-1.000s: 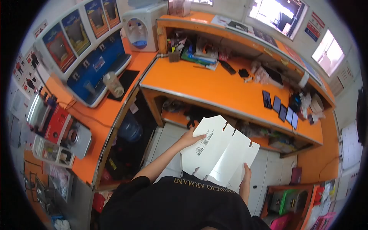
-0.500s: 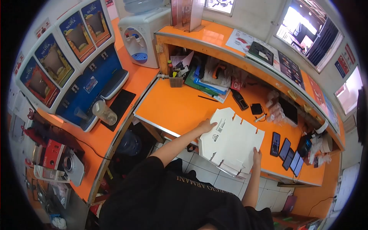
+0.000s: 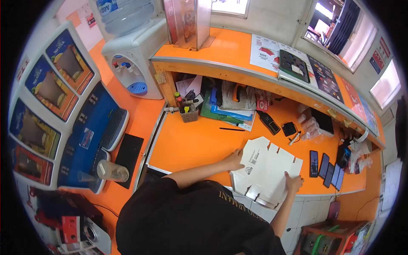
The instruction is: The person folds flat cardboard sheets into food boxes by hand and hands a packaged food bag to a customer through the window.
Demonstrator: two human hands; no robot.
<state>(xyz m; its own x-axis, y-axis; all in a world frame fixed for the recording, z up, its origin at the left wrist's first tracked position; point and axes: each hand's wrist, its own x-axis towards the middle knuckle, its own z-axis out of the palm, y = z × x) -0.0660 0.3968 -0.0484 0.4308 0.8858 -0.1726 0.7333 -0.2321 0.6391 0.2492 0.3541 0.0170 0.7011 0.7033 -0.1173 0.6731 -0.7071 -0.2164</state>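
A white flattened cardboard box (image 3: 270, 168), with notched edges and dark print near its left side, lies partly over the front edge of the orange desk. It may be a stack of several sheets; I cannot tell how many. My left hand (image 3: 233, 160) grips its left edge, fingers bent around the side. On the opposite edge, my right hand (image 3: 293, 182) holds the cardboard with the thumb on top and the other fingers partly hidden. Both hands are closed on it.
Several phones (image 3: 313, 163) lie to the right on the orange desk (image 3: 191, 144). Behind the cardboard are a black handheld device (image 3: 268, 122), a pencil (image 3: 232, 129) and a pen basket (image 3: 189, 115). A water dispenser (image 3: 131, 63) and drink machine (image 3: 80, 136) stand left.
The view has shifted and my body leans closer to the desk. The cardboard sits further over the desk, and both hands keep hold of its edges.
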